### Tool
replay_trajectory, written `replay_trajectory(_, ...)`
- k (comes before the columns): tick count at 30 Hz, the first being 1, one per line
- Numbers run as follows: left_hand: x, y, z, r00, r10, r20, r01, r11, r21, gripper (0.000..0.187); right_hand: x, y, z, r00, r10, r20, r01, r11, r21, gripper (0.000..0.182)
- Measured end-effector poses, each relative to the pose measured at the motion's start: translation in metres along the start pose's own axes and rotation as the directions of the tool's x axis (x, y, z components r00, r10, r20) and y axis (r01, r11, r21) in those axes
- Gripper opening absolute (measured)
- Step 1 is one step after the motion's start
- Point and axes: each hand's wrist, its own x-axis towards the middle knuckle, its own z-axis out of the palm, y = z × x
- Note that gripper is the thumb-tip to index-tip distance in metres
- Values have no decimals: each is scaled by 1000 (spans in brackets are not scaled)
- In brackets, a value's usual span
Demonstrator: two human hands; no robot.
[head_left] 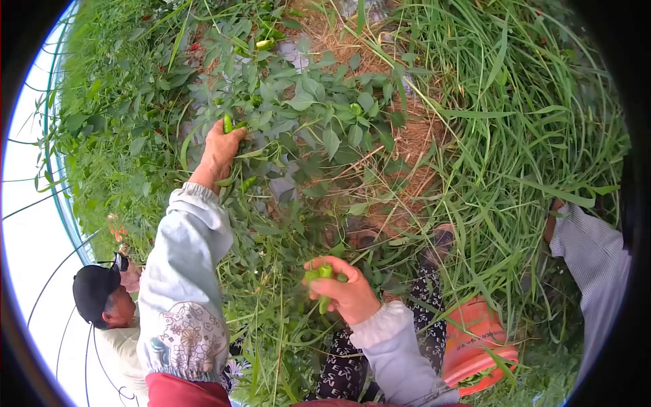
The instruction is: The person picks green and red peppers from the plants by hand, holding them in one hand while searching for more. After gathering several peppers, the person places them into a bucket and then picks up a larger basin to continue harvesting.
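My left hand (222, 150) reaches into the pepper plants at upper left, its fingers closed round a green pepper (228, 123) among the leaves. Lower down, in front of my legs, my right hand (344, 293) is curled round several small green peppers (324, 273); one of them points down below the fingers. Another pale green pepper (264, 45) lies among the leaves beyond my left hand. Both my forearms are in light sleeves.
An orange bucket (475, 336) with green peppers inside stands by my legs at lower right. A person in a black cap (97, 293) is at far left. A striped sleeve (588, 251) of a person shows at far right. Tall grass (495, 136) fills the right side.
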Motion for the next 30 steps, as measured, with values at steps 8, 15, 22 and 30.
replay_trajectory(8,-30,-17,-2,999,11,-30,-20,946,-323,23,1,5,1,1000,-27,-13,27,999,-26,32)
replay_trajectory(15,-43,-14,6,925,307,-223,-336,936,-104,24,3,8,4,999,-35,-36,34,999,-37,32)
replay_trajectory(22,-97,20,-10,853,389,-348,-443,892,-87,28,4,8,3,998,-40,-51,40,999,1,34)
replay_trajectory(30,-217,6,-11,750,640,167,-647,655,390,24,1,-4,2,977,-150,-151,172,974,149,33)
